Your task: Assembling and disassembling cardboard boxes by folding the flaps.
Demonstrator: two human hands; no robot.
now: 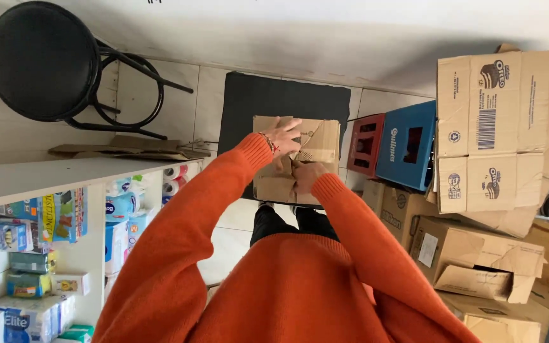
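Observation:
A small brown cardboard box (322, 141) with torn tape on top is held out in front of me, above a black mat (249, 101) on the tiled floor. My left hand (283, 136), with a bracelet at the wrist, lies flat on the box's top flap. My right hand (308, 176) grips the near edge of the box from below, fingers curled on the cardboard. Both arms wear orange sweater sleeves.
A black round stool (42, 60) stands at the far left. White shelves (46, 174) on the left hold packaged goods. On the right are a red crate (365, 145), a blue crate (406, 146) and several stacked cardboard boxes (494, 127).

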